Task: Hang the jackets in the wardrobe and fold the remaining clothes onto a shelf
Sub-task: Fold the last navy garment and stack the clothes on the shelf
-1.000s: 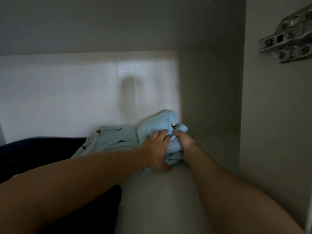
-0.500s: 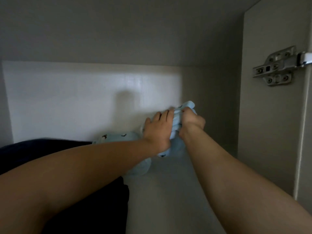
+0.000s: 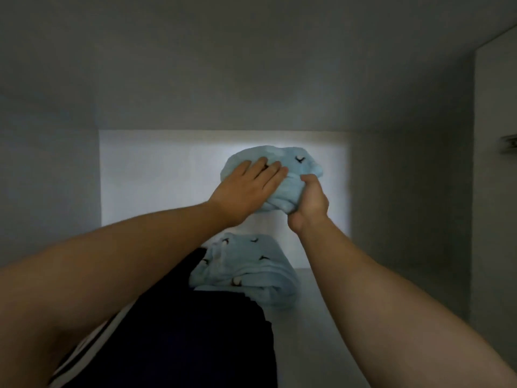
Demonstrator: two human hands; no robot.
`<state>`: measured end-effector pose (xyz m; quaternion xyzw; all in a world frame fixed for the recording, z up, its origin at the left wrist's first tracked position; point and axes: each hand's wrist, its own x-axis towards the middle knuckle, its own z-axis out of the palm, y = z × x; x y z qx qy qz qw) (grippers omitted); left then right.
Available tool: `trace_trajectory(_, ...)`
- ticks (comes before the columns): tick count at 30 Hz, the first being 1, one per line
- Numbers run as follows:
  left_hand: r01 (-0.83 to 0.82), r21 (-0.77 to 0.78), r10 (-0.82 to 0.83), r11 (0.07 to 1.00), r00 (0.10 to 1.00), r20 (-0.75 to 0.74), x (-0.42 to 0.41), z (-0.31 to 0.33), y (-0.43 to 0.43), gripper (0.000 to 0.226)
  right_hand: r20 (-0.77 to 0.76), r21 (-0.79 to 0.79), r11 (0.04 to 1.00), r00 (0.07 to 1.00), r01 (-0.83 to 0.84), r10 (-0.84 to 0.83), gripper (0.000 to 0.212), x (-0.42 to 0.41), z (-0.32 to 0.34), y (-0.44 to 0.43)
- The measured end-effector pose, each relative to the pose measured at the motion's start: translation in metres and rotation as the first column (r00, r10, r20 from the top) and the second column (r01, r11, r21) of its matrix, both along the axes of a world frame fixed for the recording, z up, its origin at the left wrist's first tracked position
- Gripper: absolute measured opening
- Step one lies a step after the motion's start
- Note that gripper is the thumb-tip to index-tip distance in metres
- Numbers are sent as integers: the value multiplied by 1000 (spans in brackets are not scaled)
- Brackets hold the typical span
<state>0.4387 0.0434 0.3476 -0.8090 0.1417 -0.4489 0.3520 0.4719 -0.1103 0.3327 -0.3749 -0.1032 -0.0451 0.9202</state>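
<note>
Since the earlier frames the light-blue bundle (image 3: 296, 163) has gone from shelf level, beside its matching piece, to a raised position in front of the back panel (image 3: 156, 177); both hands have risen with it.

Grip state: the right hand (image 3: 309, 203) has its fingers curled round the bundle's lower right edge and appears to carry the load. The left hand (image 3: 249, 189) lies flat against the bundle's left face, fingers straight, pressing it.

Position of the work item: the bundle is clear of the shelf (image 3: 313, 317), held between the two hands, its long axis running roughly left to right.

Governing relation: the folded light-blue piece (image 3: 249, 264) lies on the shelf below the bundle and slightly to its left, touching the dark garment (image 3: 195, 331) on its near side. The likely next step is to lower the bundle onto that piece, or beside it. The right hand sets the descent; the left hand keeps the folds closed.
</note>
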Motion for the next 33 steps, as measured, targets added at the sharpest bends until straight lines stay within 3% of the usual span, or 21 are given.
trace_trajectory(2, -56, 61, 56, 997, 998, -7, 0, -12, 21, 83, -39, -41, 996, 996, -78, 76, 32, 7, -15, 14)
trace_trajectory(4, -142, 82, 151, 986, 981, -123, 1, -34, 36, 99, -154, -200, 966, 979, -162, 132, 31, 19, -33, 23)
trace_trajectory(7, -215, 89, 232, 973, 874, -428, 4, -77, 46, 103, -320, -569, 754, 933, -328, 164, 25, 31, -64, 26)
trace_trajectory(9, -187, 57, 188, 981, 820, -541, 3, -91, 47, 97, -284, -750, 609, 957, -259, 58, 33, 40, -76, 27)
trace_trajectory(11, -136, -48, 81, 990, 799, -596, -1, -83, 48, 92, -164, -830, 544, 986, -127, -20, 46, 45, -75, 30)
trace_trajectory(15, -106, -276, -81, 955, 804, -589, -8, -55, 57, 87, -85, -802, 597, 990, -1, -113, 72, 36, -64, 35)
trace_trajectory(19, 22, -464, -248, 886, 867, -432, -10, -52, 61, 71, -27, -816, 569, 976, 102, -214, 70, 33, -62, 32)
trace_trajectory(21, 54, -520, -325, 852, 833, -447, -11, -64, 58, 64, 19, -875, 470, 980, 111, -196, 69, 32, -65, 32)
trace_trajectory(24, -188, -448, -191, 874, 715, -673, -10, -80, 50, 62, 15, -963, 264, 993, 45, -115, 80, 33, -76, 33)
trace_trajectory(26, -270, -530, -248, 804, 658, -712, -5, -68, 50, 55, 26, -981, 186, 992, 50, -127, 88, 33, -75, 33)
trace_trajectory(27, -259, -637, -329, 726, 682, -653, 0, -58, 51, 49, 86, -985, 134, 984, 108, -157, 92, 33, -72, 33)
trace_trajectory(29, -128, -817, -426, 563, 802, -419, 10, -41, 55, 27, 348, -937, -32, 919, 348, -186, 94, 34, -62, 36)
trace_trajectory(31, 0, -854, -390, 520, 890, -237, 26, -29, 58, 26, 600, -800, -97, 790, 592, -129, 84, 38, -44, 40)
trace_trajectory(33, -47, -842, -337, 537, 903, -265, 44, -23, 58, 38, 684, -721, -148, 730, 677, 11, 69, 45, -27, 47)
